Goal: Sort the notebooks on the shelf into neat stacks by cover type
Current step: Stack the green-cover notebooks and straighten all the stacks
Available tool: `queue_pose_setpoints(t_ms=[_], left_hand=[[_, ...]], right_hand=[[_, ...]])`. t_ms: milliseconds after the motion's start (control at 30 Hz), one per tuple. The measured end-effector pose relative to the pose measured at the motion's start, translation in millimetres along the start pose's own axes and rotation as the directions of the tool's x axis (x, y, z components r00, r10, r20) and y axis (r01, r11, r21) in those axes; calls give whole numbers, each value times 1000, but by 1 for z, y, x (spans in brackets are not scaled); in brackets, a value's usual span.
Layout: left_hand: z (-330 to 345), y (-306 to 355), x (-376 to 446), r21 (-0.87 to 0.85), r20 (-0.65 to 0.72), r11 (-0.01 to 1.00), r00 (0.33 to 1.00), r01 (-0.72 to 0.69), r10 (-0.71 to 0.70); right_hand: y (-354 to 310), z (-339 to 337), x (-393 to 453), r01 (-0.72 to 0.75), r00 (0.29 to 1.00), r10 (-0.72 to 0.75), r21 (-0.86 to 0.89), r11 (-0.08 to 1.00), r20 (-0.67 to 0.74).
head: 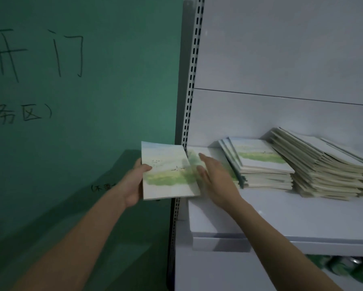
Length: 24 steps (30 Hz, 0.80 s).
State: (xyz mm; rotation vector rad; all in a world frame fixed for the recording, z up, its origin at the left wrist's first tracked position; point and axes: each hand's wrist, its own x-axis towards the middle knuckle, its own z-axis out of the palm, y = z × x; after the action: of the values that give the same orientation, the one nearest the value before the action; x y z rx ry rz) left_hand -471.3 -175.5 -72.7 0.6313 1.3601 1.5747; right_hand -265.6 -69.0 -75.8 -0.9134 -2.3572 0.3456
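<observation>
Now sorting notebooks at the shelf [302, 211].
My left hand [134, 181] grips a green-cover notebook [168, 171]; my right hand [216, 175] lies flat, fingers straight, beside the stacks [264, 164].

1. Two bare forearms enter from the lower edge; no sleeve shows on either.
2. The left hand [134, 183] wears no glove, ring or watch that can be seen.
3. The right hand [215, 179] is likewise ungloved, its wrist bare of any band or bracelet.
4. Both forearms look slender.
</observation>
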Motion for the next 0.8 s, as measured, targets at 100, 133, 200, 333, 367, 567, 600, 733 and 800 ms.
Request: queue_pose_setpoints(t_ms=[100, 133, 200, 333, 367, 567, 600, 733, 800], left_hand=[[-8, -4, 3, 0, -45, 999, 998, -33, 33], [-10, -6, 4, -12, -36, 999, 998, -42, 42], [-16, -11, 6, -47, -16, 998, 999, -41, 41], [-26, -12, 9, -99, -51, 994, 998, -41, 36], [-27, -10, 10, -100, -56, 994, 998, -46, 40], [-24, -11, 12, -137, -58, 991, 998, -14, 6], [-24, -12, 13, -135, -57, 991, 998, -12, 4], [-28, -13, 15, -140, -52, 990, 999, -1, -7], [-29, -8, 17, -128, -52, 992, 999, -3, -3]], right_hand=[[17, 11, 2, -85, 992, 102, -188, 979, 80], [20, 16, 0, -70, 990, 98, -250, 966, 101], [21, 19, -3, -50, 990, 88, -307, 950, 112], [23, 19, 3, -64, 997, 76, -292, 954, 31], [23, 19, 5, -54, 998, 57, -277, 959, 4], [19, 19, 1, -88, 995, 100, -314, 945, 23], [19, 20, -3, -73, 996, 84, -347, 935, 16], [12, 13, -11, -18, 988, -36, -345, 938, -149], [1, 5, -8, -70, 981, 27, -221, 973, -191]])
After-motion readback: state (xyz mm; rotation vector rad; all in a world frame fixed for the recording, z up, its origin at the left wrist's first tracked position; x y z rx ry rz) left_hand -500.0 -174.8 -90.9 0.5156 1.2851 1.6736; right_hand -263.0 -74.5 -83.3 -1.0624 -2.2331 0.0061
